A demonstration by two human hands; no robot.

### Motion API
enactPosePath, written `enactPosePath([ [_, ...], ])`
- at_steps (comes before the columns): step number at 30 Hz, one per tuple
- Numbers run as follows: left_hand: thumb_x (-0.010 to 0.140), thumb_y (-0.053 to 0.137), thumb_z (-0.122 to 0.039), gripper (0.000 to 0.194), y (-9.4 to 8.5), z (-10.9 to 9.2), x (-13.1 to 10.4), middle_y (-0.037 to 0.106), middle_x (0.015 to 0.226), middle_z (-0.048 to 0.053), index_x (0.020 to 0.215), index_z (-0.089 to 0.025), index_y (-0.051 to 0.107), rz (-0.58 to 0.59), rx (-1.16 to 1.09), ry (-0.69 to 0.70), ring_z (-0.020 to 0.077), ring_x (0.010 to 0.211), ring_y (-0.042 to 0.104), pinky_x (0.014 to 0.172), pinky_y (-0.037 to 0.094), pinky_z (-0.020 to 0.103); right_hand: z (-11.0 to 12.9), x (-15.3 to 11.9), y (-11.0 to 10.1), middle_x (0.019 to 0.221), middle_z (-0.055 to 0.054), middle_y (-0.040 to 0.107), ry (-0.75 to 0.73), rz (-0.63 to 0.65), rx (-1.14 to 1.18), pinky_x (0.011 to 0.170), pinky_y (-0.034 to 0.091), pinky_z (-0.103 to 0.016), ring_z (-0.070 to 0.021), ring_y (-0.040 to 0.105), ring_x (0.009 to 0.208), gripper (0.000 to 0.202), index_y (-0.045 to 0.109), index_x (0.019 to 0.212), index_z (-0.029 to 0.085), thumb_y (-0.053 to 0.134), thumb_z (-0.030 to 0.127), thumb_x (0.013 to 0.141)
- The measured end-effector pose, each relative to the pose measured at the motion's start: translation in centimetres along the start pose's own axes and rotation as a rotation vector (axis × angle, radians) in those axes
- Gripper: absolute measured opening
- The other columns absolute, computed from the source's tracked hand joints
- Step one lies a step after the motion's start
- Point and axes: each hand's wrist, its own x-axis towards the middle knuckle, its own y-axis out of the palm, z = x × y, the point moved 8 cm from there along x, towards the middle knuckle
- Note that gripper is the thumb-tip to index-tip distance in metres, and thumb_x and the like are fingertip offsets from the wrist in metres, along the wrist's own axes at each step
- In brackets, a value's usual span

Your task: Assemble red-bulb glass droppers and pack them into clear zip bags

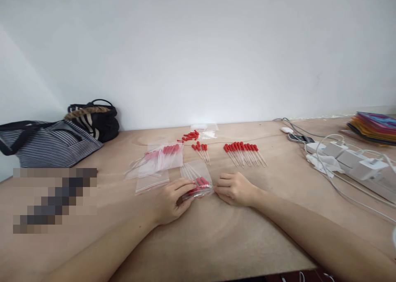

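Observation:
A clear plastic bag (198, 170) with several red-capped droppers inside lies on the table, its opening edge toward me. My left hand (175, 199) pinches the bag's left near corner, fingers over the red caps. The fingers of my right hand (233, 189) are closed on its right near corner. Beyond the hands, one group of red-capped droppers (202, 153) and a longer row of droppers (244, 153) lie loose. Filled bags (167, 156) overlap at the left, beside a flat bag (152, 182).
Loose red caps (190, 136) and a bag of white tubes (208, 132) lie near the wall. Striped bag (55, 143) and black bag (100, 123) stand left. Chargers on a power strip (383, 178), cables and coloured folders (373, 127) are right. A blurred-out patch covers something at left.

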Motion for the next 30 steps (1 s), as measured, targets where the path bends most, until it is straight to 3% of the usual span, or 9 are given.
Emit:
enactPosePath([
  [4,0.078,0.043,-0.011,0.02,0.2,0.1,0.9,0.063,0.094,0.006,0.09,-0.018,0.058,-0.035,0.002,-0.06,0.0176,0.09,0.058,0.082,0.047,0.031,-0.4,-0.4,-0.1,0.061,-0.001,0.055,0.039,0.02,0.037,0.05,0.027,-0.025,-0.0122,0.045,0.061,0.025,0.056,0.065,0.017,0.039,0.017,0.083],
  [9,0.08,0.048,-0.019,0.01,0.2,0.8,0.9,0.06,0.083,0.003,0.083,-0.019,0.058,-0.11,0.073,-0.141,0.0146,0.074,0.057,0.068,0.047,0.026,-1.1,-0.3,-0.1,0.068,-0.001,0.056,0.159,0.0,0.095,0.052,0.031,-0.024,-0.012,0.048,0.063,0.015,0.057,0.077,0.017,0.044,0.024,0.08],
  [12,0.081,0.049,-0.022,0.009,0.0,0.9,0.8,0.057,0.073,0.001,0.079,-0.019,0.057,-0.149,0.137,-0.147,0.0131,0.065,0.055,0.06,0.044,0.024,-1.4,0.0,-0.2,0.076,-0.003,0.058,0.25,-0.054,0.102,0.052,0.032,-0.024,-0.0132,0.052,0.068,0.022,0.055,0.092,0.015,0.048,0.031,0.078],
  [15,0.081,0.05,-0.023,0.012,0.1,0.7,1.2,0.054,0.067,0.0,0.072,-0.017,0.054,-0.163,0.187,-0.145,0.0131,0.06,0.053,0.055,0.042,0.023,-1.0,0.4,0.3,0.082,-0.002,0.059,0.241,-0.039,0.084,0.053,0.031,-0.023,-0.0127,0.053,0.069,0.024,0.055,0.099,0.018,0.047,0.03,0.079],
  [22,0.076,0.059,-0.026,0.01,0.6,1.4,1.5,0.055,0.066,-0.002,0.072,-0.018,0.052,-0.13,0.118,-0.143,0.0124,0.058,0.052,0.053,0.041,0.022,-0.6,0.6,0.6,0.068,0.0,0.057,0.191,-0.05,-0.004,0.049,0.024,-0.024,-0.0105,0.047,0.061,0.018,0.062,0.079,0.02,0.044,0.022,0.083],
  [26,0.078,0.054,-0.019,0.005,0.5,1.6,1.3,0.056,0.069,-0.001,0.083,-0.018,0.055,-0.15,0.087,-0.155,0.012,0.059,0.053,0.055,0.043,0.022,-0.6,0.4,0.2,0.068,0.0,0.057,0.165,-0.097,-0.038,0.049,0.022,-0.025,-0.0102,0.045,0.061,0.02,0.061,0.075,0.02,0.043,0.02,0.083],
  [30,0.081,0.052,-0.019,0.009,0.6,1.5,1.4,0.055,0.069,0.0,0.076,-0.017,0.059,-0.154,0.071,-0.11,0.0116,0.06,0.054,0.056,0.045,0.023,-0.8,0.5,0.0,0.064,0.001,0.056,0.148,-0.12,-0.062,0.048,0.021,-0.025,-0.0106,0.043,0.06,0.019,0.06,0.071,0.019,0.044,0.018,0.081],
])
